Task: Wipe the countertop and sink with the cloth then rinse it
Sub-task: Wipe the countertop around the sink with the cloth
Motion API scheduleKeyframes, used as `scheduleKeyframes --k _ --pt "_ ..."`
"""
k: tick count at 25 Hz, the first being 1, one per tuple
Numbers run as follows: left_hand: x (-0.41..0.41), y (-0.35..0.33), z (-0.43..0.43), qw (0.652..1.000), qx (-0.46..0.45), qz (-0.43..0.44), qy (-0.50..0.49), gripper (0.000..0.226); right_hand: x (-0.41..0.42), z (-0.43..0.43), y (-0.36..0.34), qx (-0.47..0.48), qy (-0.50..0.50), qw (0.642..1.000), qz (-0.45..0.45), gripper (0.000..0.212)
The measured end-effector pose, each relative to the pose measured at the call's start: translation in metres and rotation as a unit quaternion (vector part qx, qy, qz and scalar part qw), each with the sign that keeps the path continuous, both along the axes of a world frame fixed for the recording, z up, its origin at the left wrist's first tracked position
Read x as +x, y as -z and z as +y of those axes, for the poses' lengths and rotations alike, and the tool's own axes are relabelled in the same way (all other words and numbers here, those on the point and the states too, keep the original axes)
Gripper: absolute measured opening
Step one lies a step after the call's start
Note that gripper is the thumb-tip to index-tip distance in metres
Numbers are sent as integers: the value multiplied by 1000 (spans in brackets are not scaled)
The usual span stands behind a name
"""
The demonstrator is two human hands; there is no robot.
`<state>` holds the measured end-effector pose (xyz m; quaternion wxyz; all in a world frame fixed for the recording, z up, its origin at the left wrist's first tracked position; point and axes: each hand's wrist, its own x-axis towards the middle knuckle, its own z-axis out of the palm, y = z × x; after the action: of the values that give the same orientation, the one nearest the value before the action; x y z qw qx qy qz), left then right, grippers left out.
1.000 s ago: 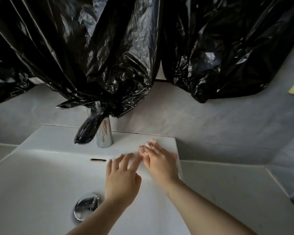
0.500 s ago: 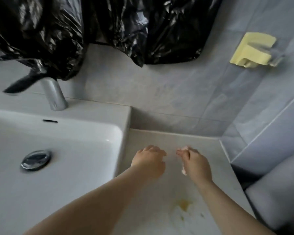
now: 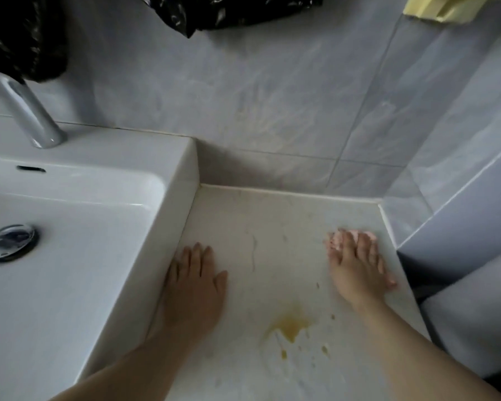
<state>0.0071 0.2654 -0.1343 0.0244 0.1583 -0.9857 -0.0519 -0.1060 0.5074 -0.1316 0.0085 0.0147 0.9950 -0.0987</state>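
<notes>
Cloth, pale pink and crumpled (image 3: pixel 348 239), lies under my right hand (image 3: pixel 357 266) at the far right of the off-white stone worktop (image 3: pixel 272 227); its fingers (image 3: pixel 362 247) are spread flat, pressing rather than gripping. My left hand (image 3: pixel 195 280) rests open and empty on the worktop, against the white ceramic sink (image 3: pixel 182 175). From the head view I judge the worktop wiping is in hand. Next I should sweep the cloth toward the yellow stain (image 3: pixel 289 328) nearer me. Half a second ago both hands hovered curled above the worktop; now they are flat on it and wider apart.
</notes>
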Motion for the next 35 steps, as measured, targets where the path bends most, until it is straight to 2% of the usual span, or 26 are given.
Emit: scheduleKeyframes --k 3,5,7,9,13,15,17,19,22,25,27,31,35 --pt "-3 5 -2 1000 -3 1 1 58 -1 -76 1 -18 -135 991 -12 53" --pt "-1 7 -1 1000 -10 1 6 59 7 -121 0 -13 -244 969 -42 57" --pt "-1 5 -2 1000 -16 3 11 60 6 -133 -3 4 -303 952 -43 56" --pt "-3 5 -2 1000 -19 2 10 61 -14 -100 -4 -3 -272 961 -40 54" --pt "-2 5 0 1000 -20 6 0 61 -54 22 -3 8 -69 997 -28 55" --pt "-3 5 -1 1000 -22 0 0 62 -64 35 -2 -20 35 999 -26 57" --pt "-3 5 -1 1000 -25 6 -1 62 -70 4 -4 -65 103 992 -32 56" --pt "-4 6 0 1000 -22 16 -4 62 -75 -46 -6 -73 75 993 -49 55" --pt "-2 10 -1 999 -22 40 -7 62 -68 -138 -3 -75 -70 992 -72 55" --pt "-2 15 -3 998 -17 59 -15 62 -54 -226 2 -85 -226 966 -89 56" --pt "-2 15 -2 997 -13 68 -17 60 -51 -253 1 -89 -286 951 -74 56" --pt "-3 17 -2 997 -20 78 -12 59 -65 -238 2 -62 -335 939 -37 56" --pt "-3 15 -2 997 -33 71 -6 60 -77 -165 -3 -18 -278 960 -34 56"
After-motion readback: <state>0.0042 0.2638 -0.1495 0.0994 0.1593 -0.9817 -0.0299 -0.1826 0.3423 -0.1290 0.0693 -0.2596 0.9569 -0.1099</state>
